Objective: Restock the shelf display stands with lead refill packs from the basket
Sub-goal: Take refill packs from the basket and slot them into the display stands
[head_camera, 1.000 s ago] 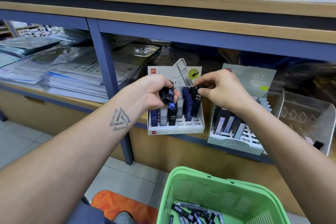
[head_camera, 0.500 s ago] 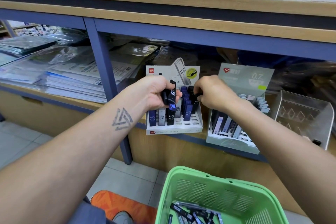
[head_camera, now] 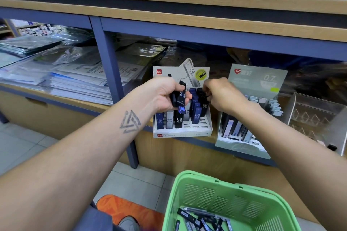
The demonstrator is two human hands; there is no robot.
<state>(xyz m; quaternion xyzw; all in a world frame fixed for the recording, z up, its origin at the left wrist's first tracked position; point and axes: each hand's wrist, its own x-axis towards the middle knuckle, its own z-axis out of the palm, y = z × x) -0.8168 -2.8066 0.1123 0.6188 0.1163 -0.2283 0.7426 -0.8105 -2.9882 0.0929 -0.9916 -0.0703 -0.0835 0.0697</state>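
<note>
A white HB 0.5 display stand [head_camera: 183,133] sits on the shelf edge with blue, grey and black lead packs standing in its slots. My left hand [head_camera: 163,94] grips a small bunch of black and blue lead refill packs [head_camera: 180,97] just in front of the stand. My right hand [head_camera: 221,93] has its fingers curled at a black pack [head_camera: 204,104] in the stand's right column. A pale green 0.7 display stand [head_camera: 242,146] stands to the right, part filled. The green basket [head_camera: 187,189] below holds several loose packs [head_camera: 202,219].
A clear acrylic holder [head_camera: 317,118] stands at the far right of the shelf. Stacks of plastic-wrapped paper [head_camera: 75,80] fill the left bay behind a blue upright post [head_camera: 112,80]. An orange mat [head_camera: 124,210] lies on the tiled floor.
My right hand has pushed the black pack down into the stand's right column. My left hand has stayed in place with its bunch of packs.
</note>
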